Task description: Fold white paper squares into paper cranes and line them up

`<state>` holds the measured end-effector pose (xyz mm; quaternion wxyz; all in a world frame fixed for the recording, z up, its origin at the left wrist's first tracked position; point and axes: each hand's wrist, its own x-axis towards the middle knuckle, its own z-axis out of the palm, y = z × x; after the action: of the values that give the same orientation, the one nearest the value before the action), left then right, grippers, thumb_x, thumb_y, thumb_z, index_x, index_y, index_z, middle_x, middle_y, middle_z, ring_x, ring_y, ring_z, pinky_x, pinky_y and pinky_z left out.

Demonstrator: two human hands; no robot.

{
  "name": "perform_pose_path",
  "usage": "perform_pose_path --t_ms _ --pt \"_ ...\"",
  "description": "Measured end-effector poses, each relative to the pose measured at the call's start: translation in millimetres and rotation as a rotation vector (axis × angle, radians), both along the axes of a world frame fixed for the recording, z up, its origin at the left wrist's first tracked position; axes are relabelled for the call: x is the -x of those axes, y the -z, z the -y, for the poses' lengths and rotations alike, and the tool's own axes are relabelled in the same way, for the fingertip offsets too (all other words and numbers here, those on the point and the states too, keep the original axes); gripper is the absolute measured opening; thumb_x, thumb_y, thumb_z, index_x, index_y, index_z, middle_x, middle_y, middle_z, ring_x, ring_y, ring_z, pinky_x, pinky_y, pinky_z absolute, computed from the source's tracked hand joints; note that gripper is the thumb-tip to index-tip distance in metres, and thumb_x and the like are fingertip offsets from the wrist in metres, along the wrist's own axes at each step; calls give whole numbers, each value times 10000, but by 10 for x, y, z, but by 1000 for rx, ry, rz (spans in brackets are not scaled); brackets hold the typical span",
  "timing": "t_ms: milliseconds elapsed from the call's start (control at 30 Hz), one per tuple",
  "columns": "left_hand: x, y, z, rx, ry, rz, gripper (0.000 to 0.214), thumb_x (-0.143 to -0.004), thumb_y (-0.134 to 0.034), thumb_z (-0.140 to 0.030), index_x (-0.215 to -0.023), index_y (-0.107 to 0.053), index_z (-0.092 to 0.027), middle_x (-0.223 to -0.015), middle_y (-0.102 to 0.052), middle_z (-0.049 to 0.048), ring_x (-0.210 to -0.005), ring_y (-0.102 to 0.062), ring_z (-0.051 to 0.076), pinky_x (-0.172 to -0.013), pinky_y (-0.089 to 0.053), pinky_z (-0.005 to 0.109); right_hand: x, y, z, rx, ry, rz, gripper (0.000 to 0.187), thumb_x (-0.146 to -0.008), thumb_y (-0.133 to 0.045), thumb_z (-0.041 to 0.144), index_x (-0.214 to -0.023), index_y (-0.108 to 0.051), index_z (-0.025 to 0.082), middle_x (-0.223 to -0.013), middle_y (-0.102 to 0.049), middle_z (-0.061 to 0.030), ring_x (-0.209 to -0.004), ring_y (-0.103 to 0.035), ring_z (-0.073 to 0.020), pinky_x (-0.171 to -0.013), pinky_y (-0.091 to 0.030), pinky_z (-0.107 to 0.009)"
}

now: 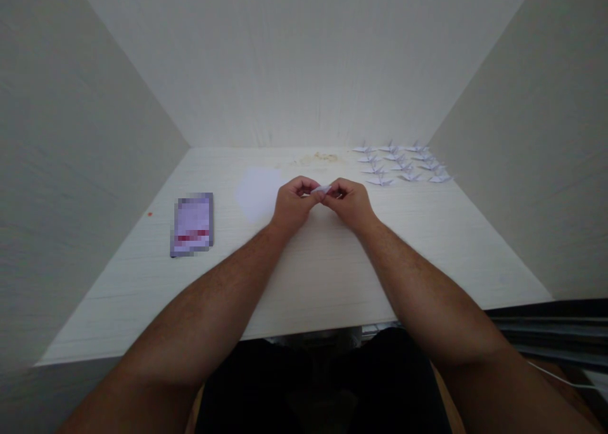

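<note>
Between my two hands, over the middle of the table, is a small piece of folded white paper [322,189]. My left hand [297,201] pinches it from the left, fingers curled and thumb pointing inward. From the other side my right hand [350,201] grips the same paper, its thumb and fingertips meeting those of the left. Fingers cover most of the paper, so its exact shape cannot be told. White sheets of paper [259,190] lie flat just left of my left hand. Several folded paper cranes [401,166] stand in rows beyond my right hand.
A tablet-like device [193,223] with a blurred screen lies at the left of the white table [323,282]. A tiny orange-red bit [150,214] sits near the left edge. Pale walls enclose the table at the back and both sides. Brownish marks [325,158] show near the back wall.
</note>
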<state>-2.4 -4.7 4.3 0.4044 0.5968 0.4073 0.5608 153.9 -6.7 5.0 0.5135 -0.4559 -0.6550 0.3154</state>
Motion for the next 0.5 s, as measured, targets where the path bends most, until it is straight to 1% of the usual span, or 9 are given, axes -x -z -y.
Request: perform_pose_path --t_ms 67,100,200,267,333,400,500 --pt "3 4 -4 -2 -6 -6 260 -689 -820 -371 -746 -650 -182 -712 -673 9 -651 -591 117 -635 -471 247 -1 -5 -9 14 -20 -58 176 -689 -740 321 -729 -617 201 -644 -604 28 -580 -508 -105 -562 -412 -256" --pt "4 10 -7 -7 -6 -10 262 -695 -818 -375 -752 -651 -181 -714 -671 9 -648 -588 114 -631 -467 244 -1 -7 -14 23 -25 -93 184 -683 -736 311 -784 -627 203 -681 -619 23 -592 -523 -106 -565 -426 -254" --pt "-2 38 -20 -35 -13 -22 268 -704 -818 -362 -825 -659 -184 -755 -671 4 -646 -583 103 -619 -462 231 -1 -19 -23 11 -25 -192 305 -656 -748 285 -921 -614 217 -836 -657 8 -629 -551 -97 -557 -443 -238" --pt "-12 54 -24 -78 -41 -36 287 -703 -823 -336 -886 -649 -200 -762 -652 -15 -628 -566 93 -593 -450 219 1 -28 -23 -19 -21 -214 323 -649 -752 274 -931 -602 225 -888 -658 7 -635 -555 -89 -539 -434 -225" --pt "-23 57 -17 -144 -80 -78 263 -718 -815 -302 -879 -627 -212 -746 -628 -32 -620 -552 89 -580 -440 214 4 -31 -21 -32 -6 -197 248 -673 -733 269 -883 -610 221 -812 -641 21 -605 -541 -85 -519 -416 -220" --pt "-31 47 -4 -212 -101 -140 198 -757 -784 -275 -817 -607 -210 -740 -621 -33 -641 -557 94 -593 -445 217 9 -26 -21 -28 11 -171 179 -694 -724 266 -830 -619 214 -710 -610 36 -569 -523 -82 -512 -408 -223" --pt "-36 36 9 -269 -92 -181 149 -796 -744 -254 -774 -605 -205 -759 -629 -23 -676 -571 102 -610 -457 221 14 -12 -28 -20 19 -153 169 -696 -741 253 -809 -623 210 -681 -614 37 -575 -548 -91 -532 -433 -234"
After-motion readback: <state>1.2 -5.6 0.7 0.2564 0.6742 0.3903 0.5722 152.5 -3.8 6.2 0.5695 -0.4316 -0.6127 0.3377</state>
